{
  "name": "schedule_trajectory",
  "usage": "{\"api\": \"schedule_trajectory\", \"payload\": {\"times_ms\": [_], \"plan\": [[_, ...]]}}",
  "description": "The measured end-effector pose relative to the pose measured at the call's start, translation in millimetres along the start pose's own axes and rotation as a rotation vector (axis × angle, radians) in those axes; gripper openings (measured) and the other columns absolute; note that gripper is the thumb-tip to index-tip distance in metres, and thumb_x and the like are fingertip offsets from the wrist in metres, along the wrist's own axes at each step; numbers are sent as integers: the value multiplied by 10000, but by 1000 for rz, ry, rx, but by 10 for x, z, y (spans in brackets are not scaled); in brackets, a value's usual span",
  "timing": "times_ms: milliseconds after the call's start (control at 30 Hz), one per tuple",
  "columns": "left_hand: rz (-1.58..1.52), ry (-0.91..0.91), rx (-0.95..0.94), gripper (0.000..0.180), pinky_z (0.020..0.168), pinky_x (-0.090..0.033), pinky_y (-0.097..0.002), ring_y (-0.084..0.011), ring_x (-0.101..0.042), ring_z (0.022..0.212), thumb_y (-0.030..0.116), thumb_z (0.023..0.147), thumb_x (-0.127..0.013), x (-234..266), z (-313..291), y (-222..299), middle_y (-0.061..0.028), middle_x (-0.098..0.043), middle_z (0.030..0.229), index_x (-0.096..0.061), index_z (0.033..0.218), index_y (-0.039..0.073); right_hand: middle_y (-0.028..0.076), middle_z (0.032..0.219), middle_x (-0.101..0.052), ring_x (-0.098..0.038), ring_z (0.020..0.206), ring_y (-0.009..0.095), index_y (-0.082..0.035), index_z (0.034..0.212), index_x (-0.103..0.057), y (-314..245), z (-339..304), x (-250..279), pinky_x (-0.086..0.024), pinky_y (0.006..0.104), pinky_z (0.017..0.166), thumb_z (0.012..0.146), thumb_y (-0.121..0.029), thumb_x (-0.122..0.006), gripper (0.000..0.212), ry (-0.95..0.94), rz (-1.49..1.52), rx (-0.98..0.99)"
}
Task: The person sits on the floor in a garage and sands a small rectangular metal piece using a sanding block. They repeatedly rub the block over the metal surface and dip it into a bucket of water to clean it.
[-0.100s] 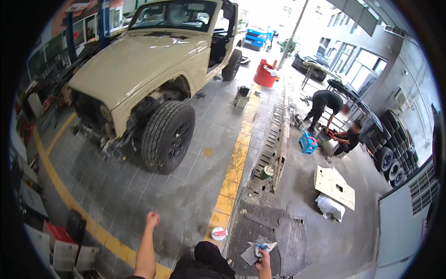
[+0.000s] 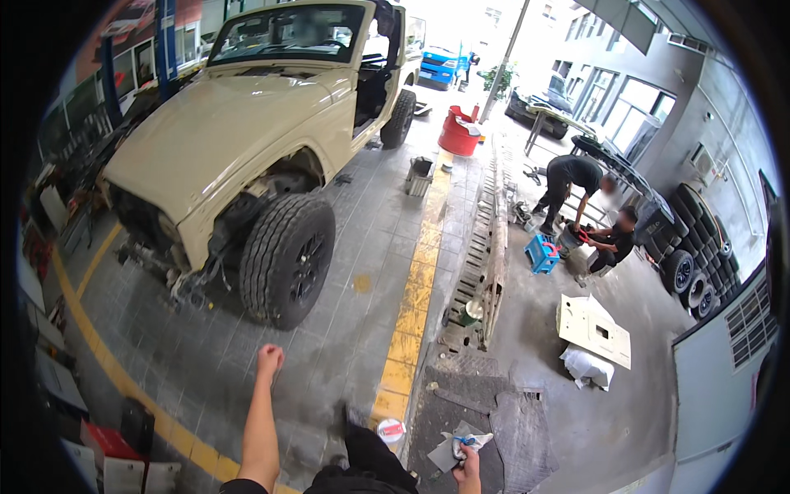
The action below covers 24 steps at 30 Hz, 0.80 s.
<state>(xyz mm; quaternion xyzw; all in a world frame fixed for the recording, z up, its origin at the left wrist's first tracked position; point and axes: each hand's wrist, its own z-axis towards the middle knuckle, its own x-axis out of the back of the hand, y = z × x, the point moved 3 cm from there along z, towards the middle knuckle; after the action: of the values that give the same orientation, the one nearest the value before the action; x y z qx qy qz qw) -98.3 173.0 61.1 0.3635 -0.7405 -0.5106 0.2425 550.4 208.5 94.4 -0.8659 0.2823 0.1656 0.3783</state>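
Note:
My left hand (image 2: 270,360) is raised in front of me with its fingers curled into a loose fist, nothing showing in it. It is nearest the front wheel (image 2: 288,262) of the beige off-road vehicle (image 2: 214,136). Low at the right, my right hand (image 2: 467,463) grips a crumpled whitish wad (image 2: 469,445) with a bit of blue in it, plus a flat grey sheet (image 2: 444,454). Whether the wad is cloth or paper I cannot tell. A round tin with a white and red lid (image 2: 391,430) stands on the floor beside my leg.
A yellow floor stripe (image 2: 415,309) runs ahead beside a grated drain (image 2: 471,280). Dark mats (image 2: 527,424) lie at the right. Farther off are a beige panel (image 2: 594,331) on a white bag, two people by a blue stool (image 2: 542,253), a red drum (image 2: 459,132) and stacked tyres (image 2: 699,239).
My left hand has swung forward and up. I have moved ahead, so the vehicle and tin sit a little lower in view. My right hand keeps its hold.

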Motion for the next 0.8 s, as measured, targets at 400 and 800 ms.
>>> {"api": "schedule_trajectory", "payload": {"times_ms": [400,800], "plan": [[-1515,20,308,219,722,-490,-377,-193,-618,768,281,948,-610,-2221,2134,619,-43,-680,817,-684,863,93,28,930,-662,-665,852,200,-106,1040,-592,-759,2631,-2889,-559,393,808,859,-52,-664,202,-54,-23,4],[-885,25,562,176,681,-479,-317,-141,-578,770,347,905,-636,-3211,5054,1176,37,-622,834,-643,902,170,61,969,-682,-676,881,224,-80,1035,-622,-1635,4876,-4987,-560,422,838,858,-63,-673,185,104,137,126]]}}
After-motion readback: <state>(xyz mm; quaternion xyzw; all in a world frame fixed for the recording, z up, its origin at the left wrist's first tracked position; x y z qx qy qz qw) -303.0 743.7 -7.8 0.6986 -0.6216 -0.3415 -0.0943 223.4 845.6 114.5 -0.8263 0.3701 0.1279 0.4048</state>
